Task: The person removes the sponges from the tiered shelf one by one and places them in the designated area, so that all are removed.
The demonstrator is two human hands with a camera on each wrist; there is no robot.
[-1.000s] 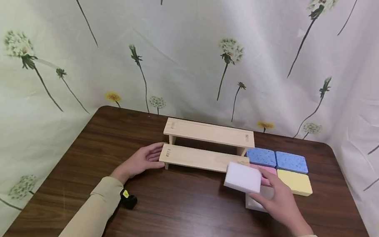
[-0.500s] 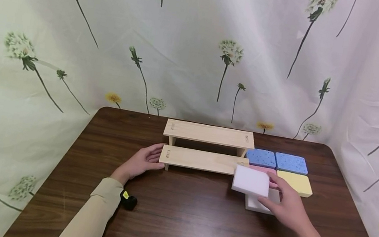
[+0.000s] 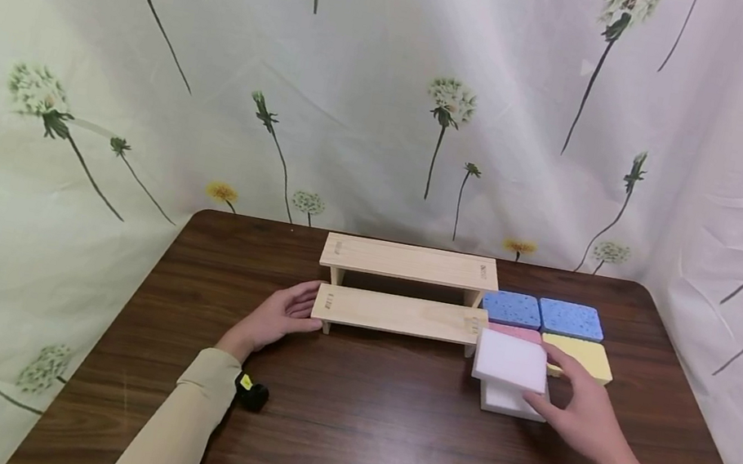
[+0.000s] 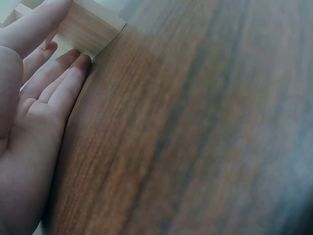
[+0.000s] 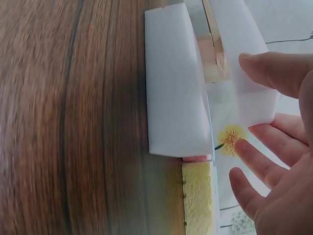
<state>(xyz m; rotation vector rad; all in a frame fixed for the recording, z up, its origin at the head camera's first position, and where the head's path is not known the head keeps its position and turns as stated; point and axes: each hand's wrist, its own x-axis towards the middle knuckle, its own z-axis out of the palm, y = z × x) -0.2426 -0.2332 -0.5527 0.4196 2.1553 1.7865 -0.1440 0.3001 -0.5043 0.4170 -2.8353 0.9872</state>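
Note:
My right hand (image 3: 589, 415) pinches a white sponge block (image 3: 511, 361) between thumb and fingers. In the right wrist view, the held block (image 5: 252, 93) stands apart from a second white sponge block (image 5: 173, 83), which lies on the table. From the head view, the held one partly covers that lower block (image 3: 511, 403) and a pink sponge (image 3: 516, 332). My left hand (image 3: 274, 316) is at the left end of a two-step wooden rack (image 3: 402, 314). Its fingers (image 4: 63, 93) lie fairly straight along the table, with the tips at the rack's end.
Two blue sponges (image 3: 571, 319) lie side by side right of the rack's rear step. A yellow sponge (image 3: 580, 358) lies in front of them, beside the pink one. The brown wooden table (image 3: 365, 438) backs onto a flower-printed curtain (image 3: 380, 101).
My right hand has carried the white sponge block rightward, from the rack's front right corner to over the other white block. The left hand and the rack stay in place.

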